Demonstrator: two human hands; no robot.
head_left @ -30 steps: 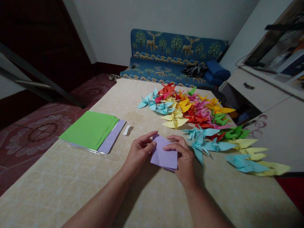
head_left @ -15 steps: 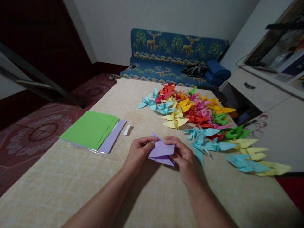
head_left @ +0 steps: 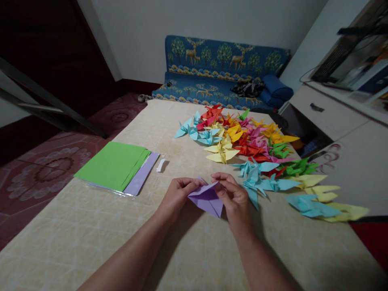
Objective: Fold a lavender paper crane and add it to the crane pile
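Seen from above, two bare hands meet over a pale patterned surface [head_left: 75,242]. The left hand [head_left: 176,199] pinches the left edge of a folded purple paper [head_left: 206,202] between thumb and fingers; the right hand [head_left: 235,198] grips its right side near the top. The paper is between them, near the middle of the view, its front layers parted into a shadowed pocket and a corner pointing down toward the wearer. To the left lie green sheets [head_left: 110,165] over a purple sheet [head_left: 142,174], with clear plastic [head_left: 129,195] under their edge. A small white scrap [head_left: 161,165] sits near them. To the right spreads a crowd of paper cranes [head_left: 222,152] in red, yellow, orange, pink, green and light blue. Beyond stands a blue sofa [head_left: 209,60] patterned with deer and trees.
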